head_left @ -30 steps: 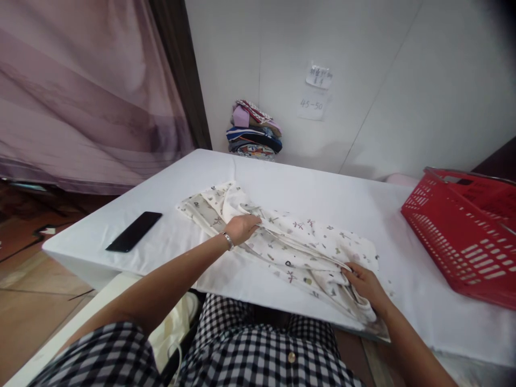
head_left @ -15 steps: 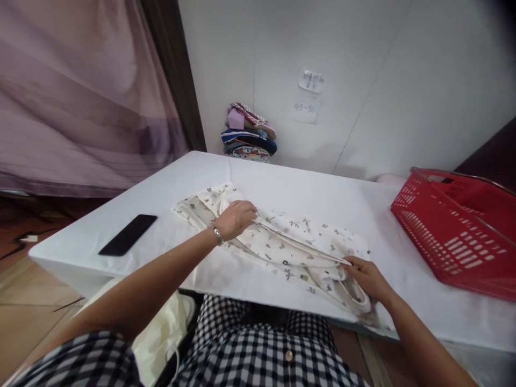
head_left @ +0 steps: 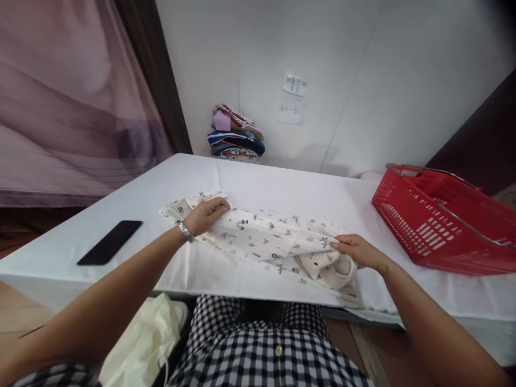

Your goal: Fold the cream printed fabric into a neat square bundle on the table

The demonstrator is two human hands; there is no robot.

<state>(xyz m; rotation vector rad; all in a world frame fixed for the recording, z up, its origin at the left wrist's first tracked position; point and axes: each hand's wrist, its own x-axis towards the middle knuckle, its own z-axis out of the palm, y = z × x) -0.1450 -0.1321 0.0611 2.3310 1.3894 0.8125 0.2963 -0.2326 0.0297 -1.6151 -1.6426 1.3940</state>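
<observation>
Head view: one printed cloth [head_left: 262, 244] on one desk [head_left: 282, 185]. Left hand [head_left: 206, 216] pinches its edge near the left end, right hand [head_left: 357, 250] the right end. Step: seemingly straightening that edge; calls for even tension. Left of printed cloth, one phone [head_left: 109, 243]; right, one red basket [head_left: 405, 223].

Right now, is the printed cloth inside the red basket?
No, the left hand and right hand hold the printed cloth on the white table, apart from the red basket.
</observation>
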